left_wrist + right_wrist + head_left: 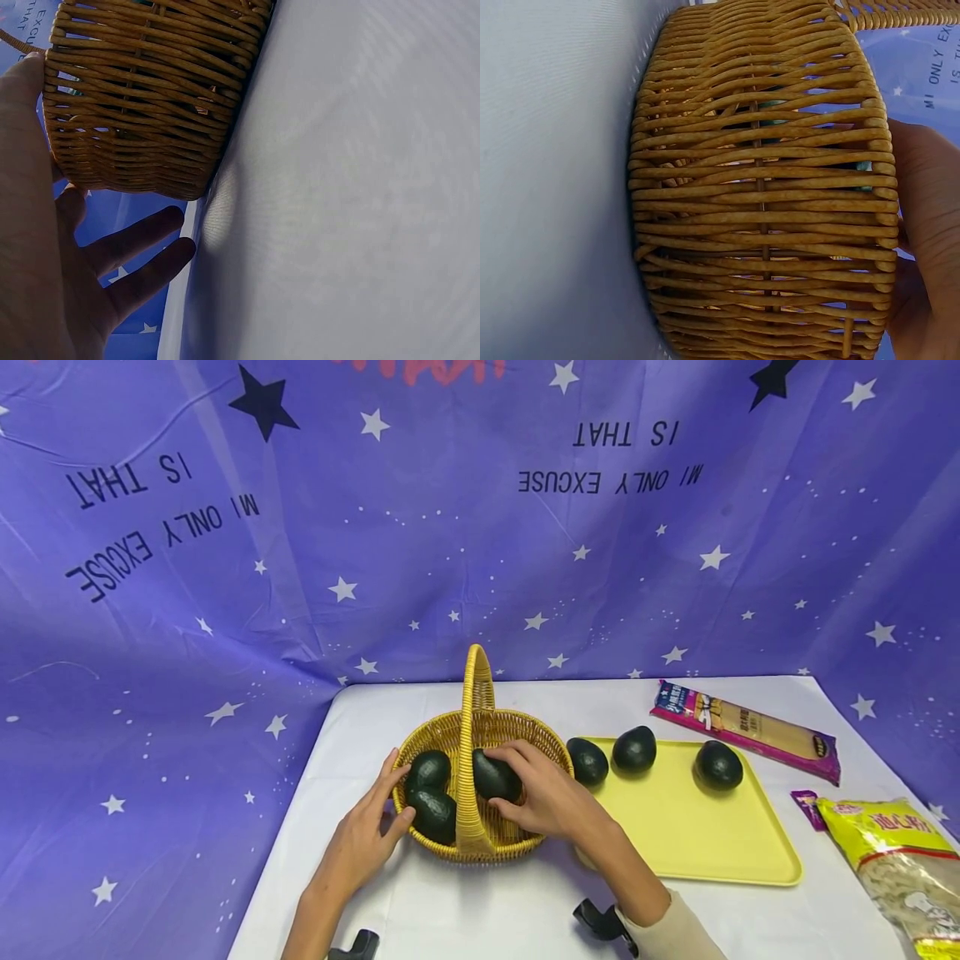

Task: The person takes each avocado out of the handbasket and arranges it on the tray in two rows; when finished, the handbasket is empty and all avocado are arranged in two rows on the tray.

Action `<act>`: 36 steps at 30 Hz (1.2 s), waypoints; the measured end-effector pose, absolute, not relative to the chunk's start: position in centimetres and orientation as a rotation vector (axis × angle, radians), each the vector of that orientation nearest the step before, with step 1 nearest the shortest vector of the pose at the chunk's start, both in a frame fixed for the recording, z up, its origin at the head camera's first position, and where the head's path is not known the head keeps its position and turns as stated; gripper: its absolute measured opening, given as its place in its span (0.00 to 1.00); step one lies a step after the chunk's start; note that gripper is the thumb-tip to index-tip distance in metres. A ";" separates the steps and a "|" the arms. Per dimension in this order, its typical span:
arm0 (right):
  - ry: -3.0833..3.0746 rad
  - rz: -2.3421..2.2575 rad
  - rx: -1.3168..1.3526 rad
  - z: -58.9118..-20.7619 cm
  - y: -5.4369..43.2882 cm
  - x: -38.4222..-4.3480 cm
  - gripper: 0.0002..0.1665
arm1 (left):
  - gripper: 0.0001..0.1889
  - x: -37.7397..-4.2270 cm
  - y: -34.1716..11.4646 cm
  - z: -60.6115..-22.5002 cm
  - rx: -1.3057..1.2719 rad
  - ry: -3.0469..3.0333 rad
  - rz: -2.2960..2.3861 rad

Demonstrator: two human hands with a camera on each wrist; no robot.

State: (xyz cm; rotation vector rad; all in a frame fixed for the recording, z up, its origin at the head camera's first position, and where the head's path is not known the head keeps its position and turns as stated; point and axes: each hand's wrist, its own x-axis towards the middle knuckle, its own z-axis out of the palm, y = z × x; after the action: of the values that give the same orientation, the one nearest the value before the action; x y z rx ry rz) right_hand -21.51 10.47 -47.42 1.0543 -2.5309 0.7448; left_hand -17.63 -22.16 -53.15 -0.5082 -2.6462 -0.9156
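Note:
A yellow wicker basket (525, 717) with a tall arched handle stands on the white table. Inside its left half lie two dark green avocados, one (429, 769) behind the other (433, 816). My right hand (543, 789) reaches over the right rim and holds a third avocado (495, 777) between thumb and fingers, inside the basket beside the handle. My left hand (363, 839) rests its thumb and a finger on the left rim. In the left wrist view, two other fingers (150, 274) stretch out below the basket wall. The right wrist view shows mostly the basket wall (765, 202).
Right of the basket lies a yellow tray (697, 835) with three avocados (634, 749) along its far side. Behind it is a long pack of noodles (750, 727). A yellow food bag (900, 868) lies at the table's right edge. A purple star-print cloth (450, 527) hangs behind.

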 end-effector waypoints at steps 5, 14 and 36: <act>-2.489 0.745 1.073 -47.4 10.5 -21.5 0.40 | 0.35 -17.6 -22.2 -53.1 -0.507 -2.648 -0.915; -2.507 0.758 1.026 -46.5 10.8 -20.8 0.41 | 0.35 -17.4 -22.2 -53.1 -0.503 -2.658 -0.920; -2.485 0.812 0.908 -44.1 13.9 -19.7 0.42 | 0.35 -17.6 -22.2 -53.1 -0.508 -2.667 -0.926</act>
State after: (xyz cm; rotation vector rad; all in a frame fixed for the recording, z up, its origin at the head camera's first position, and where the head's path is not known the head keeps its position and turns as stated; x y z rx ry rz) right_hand -19.69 13.95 -44.12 0.9078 -2.4849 0.8121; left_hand -17.58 -22.18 -53.13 -0.5080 -2.6673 -0.9256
